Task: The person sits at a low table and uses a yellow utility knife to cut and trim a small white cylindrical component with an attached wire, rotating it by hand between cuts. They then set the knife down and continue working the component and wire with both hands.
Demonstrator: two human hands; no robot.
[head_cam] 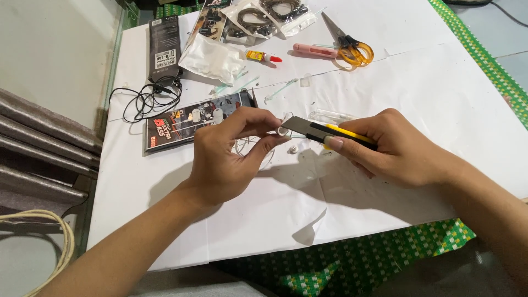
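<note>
**Knife blade at the earbud**

My left hand [228, 157] pinches a small white earbud [284, 131] above the white paper sheet [418, 88]. My right hand [393, 146] grips a yellow-and-black utility knife [324, 132], its blade tip touching the earbud. Farther back lie orange-handled scissors [352, 48], a glue tube [263, 56] and a black cable [146, 99].

Your left hand [223, 159] and right hand [393, 146] are bare: no gloves, rings, watch or wristband show. Both forearms are uncovered up to the frame edge, with no sleeve in view. Your fingernails are short and unpainted. No markings or bandages show on either hand.
</note>
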